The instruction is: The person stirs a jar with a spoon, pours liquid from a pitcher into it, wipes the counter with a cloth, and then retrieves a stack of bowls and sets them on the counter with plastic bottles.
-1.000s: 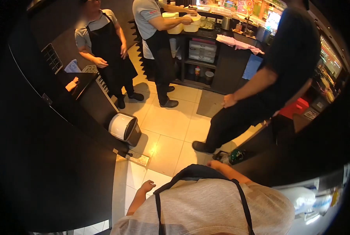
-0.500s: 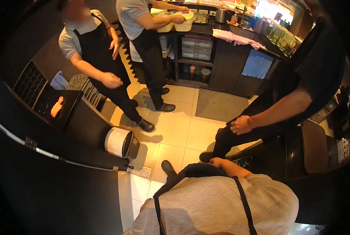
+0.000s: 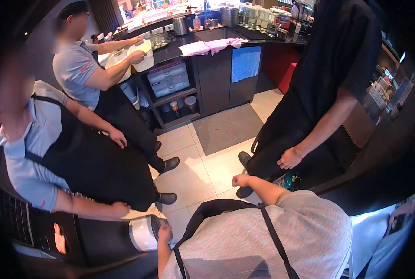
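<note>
My left hand (image 3: 164, 231) hangs low at my left side, fingers curled in, close to a white bin with a dark lid (image 3: 143, 234). No object shows in it. Out in front of my body, my right hand (image 3: 240, 180) is closed in a loose fist above the tiled floor (image 3: 196, 167), near the dark shoes of a person in black. Nothing is visible in that fist either. A dark apron (image 3: 212, 204) covers my front over a grey shirt.
Two co-workers stand at the left; the farther one holds a pale tub (image 3: 143, 56) at the counter. A person in black (image 3: 305, 93) stands close on my right. A grey mat (image 3: 227, 128) lies before the sink (image 3: 216, 34). A pink cloth (image 3: 212, 46) hangs over the counter edge.
My view has turned and moved forward. My left hand has come into sight; my right hand has swung forward from my body. The nearer co-worker at left now appears closer.
</note>
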The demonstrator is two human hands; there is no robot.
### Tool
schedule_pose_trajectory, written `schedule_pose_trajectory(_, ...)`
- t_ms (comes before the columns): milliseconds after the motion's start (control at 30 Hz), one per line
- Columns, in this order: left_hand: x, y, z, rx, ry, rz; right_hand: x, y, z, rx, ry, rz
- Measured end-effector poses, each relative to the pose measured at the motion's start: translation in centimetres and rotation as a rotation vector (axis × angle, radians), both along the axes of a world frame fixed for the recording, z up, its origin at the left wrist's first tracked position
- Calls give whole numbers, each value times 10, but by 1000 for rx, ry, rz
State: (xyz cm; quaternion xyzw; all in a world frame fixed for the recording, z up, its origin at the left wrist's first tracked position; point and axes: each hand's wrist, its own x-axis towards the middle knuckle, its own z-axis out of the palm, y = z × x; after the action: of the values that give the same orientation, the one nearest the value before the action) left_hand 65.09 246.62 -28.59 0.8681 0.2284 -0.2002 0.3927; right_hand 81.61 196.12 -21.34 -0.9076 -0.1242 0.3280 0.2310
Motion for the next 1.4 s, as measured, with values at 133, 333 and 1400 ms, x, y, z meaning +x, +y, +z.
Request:
schedule_pose_trajectory(133,109,-73,136,-495,-240,47,16,27,-6,-101,106,112)
schedule_pose_trajectory(333,216,-155,228,-640,-411,-309,94,102,51,400,-137,516)
schedule_pose_trajectory(1400,373,-161,305,-346,-879,-138,325,219,270,327,-49,1126)
